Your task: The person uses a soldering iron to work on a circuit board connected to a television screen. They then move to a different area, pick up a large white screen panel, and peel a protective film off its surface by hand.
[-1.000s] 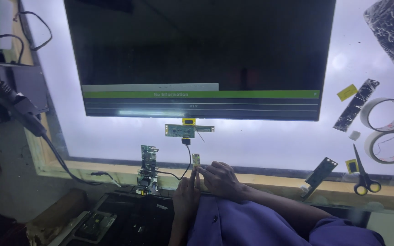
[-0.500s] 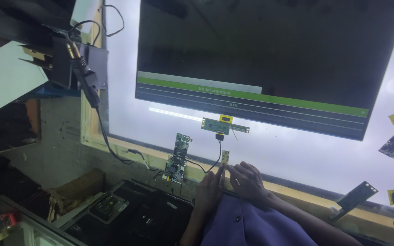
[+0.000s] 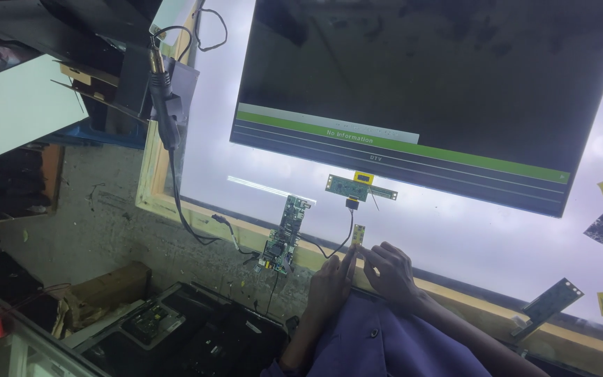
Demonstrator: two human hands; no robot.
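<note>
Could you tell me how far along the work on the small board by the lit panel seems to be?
Done: the panel lights and shows a green bar, and a cable links the strip board to the small board. In hand: the left hand and right hand touch that small board. Left: cannot tell.

Most of the light comes from below: the backlit white table (image 3: 455,230) glows bright and hazy, washing out its surface to the right and far side. On it, the dark screen panel (image 3: 427,84) reads as a near-black slab, with only a green band lit. My left hand (image 3: 329,283) and right hand (image 3: 389,272) show as dim shapes against the glow, detail in the fingers soft. The left side and the near left corner fall into deep shadow. The picture is slightly grainy, tilted, and mildly stretched at its edges.
</note>
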